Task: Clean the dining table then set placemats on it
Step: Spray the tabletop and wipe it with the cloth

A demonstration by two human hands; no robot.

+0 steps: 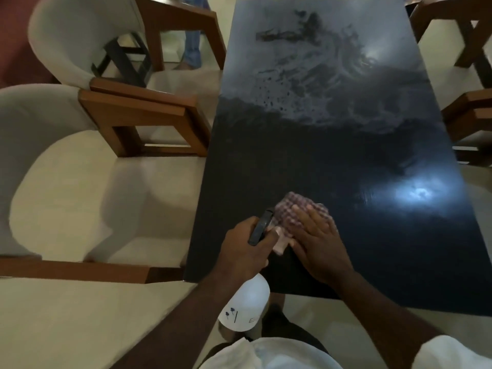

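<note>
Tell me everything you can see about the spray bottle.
The spray bottle has a rounded white body that looks like translucent plastic, with a few small dark marks on it, and a black trigger head. The left hand grips it round the neck. It is tilted, with its head forward over the near edge of the dark table and its body hanging off the table toward the person. Its head lies close beside the checked cloth; whether they touch cannot be told.
</note>
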